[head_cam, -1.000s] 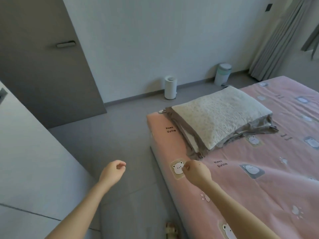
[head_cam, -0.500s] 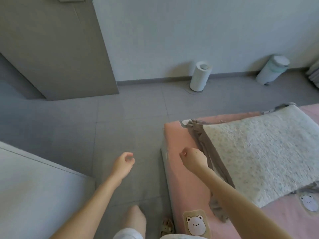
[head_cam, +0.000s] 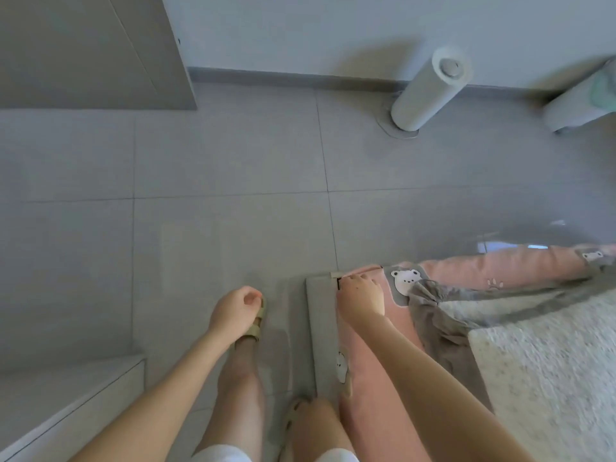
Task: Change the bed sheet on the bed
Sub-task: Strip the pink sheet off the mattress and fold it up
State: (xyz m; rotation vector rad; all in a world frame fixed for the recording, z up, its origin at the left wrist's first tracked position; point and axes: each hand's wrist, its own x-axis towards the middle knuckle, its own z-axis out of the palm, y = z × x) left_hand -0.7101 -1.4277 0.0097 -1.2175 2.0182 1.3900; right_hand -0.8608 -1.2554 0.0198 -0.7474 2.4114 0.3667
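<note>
A pink bed sheet (head_cam: 366, 388) printed with bears covers the bed at the lower right. My right hand (head_cam: 361, 296) is at the bed's near corner, its fingers curled on the sheet's edge where it meets the grey bed base (head_cam: 321, 328). My left hand (head_cam: 235, 310) hangs over the floor to the left with fingers loosely curled, holding nothing. On the bed lie a folded grey cloth (head_cam: 440, 318) and a white textured pillow (head_cam: 546, 371).
Grey tiled floor (head_cam: 233, 195) spreads ahead. A white cylinder appliance (head_cam: 426, 91) and a small bin (head_cam: 580, 101) stand by the wall. A grey door (head_cam: 83, 51) is at upper left, a white cabinet edge (head_cam: 66, 405) at lower left. My sandalled feet stand beside the bed.
The view has tipped down toward the floor and bed corner. My right hand has gone from above the sheet down to the corner edge and taken hold of it. The left hand stays idle.
</note>
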